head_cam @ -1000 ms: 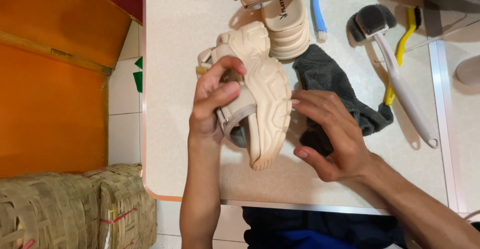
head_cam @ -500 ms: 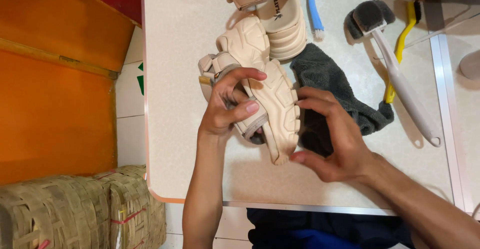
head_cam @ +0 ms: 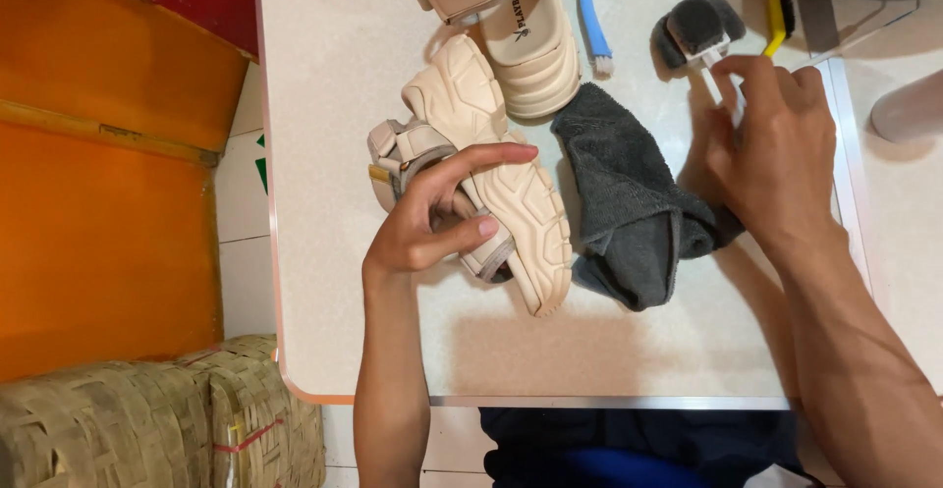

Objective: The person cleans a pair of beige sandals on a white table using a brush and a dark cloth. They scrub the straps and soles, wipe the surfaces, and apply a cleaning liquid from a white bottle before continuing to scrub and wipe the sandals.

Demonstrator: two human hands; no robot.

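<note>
Beige sandal (head_cam: 491, 169) lies sole-up at frame centre on the white surface (head_cam: 334, 105). Left hand (head_cam: 432, 218) grips its strap side, fingers curled around it. Right hand (head_cam: 771, 149), upper right, closes on a brush (head_cam: 699, 28) handle. Grey cloth (head_cam: 629, 198) lies between the hands; second sandal (head_cam: 516, 17) sits above.

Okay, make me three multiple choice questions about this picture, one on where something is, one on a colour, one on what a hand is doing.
1. Where does the grey cloth lie?
A. right of the held sandal
B. on the floor
C. on the woven basket

2. What colour is the held sandal?
A. black
B. cream
C. red

3. What is the right hand doing?
A. resting flat on the cloth
B. hanging off the table
C. gripping a brush handle

Answers: 1 A, it lies on the table beside the sole. 2 B, pale cream. 3 C, fingers wrap the white brush handle.
</note>
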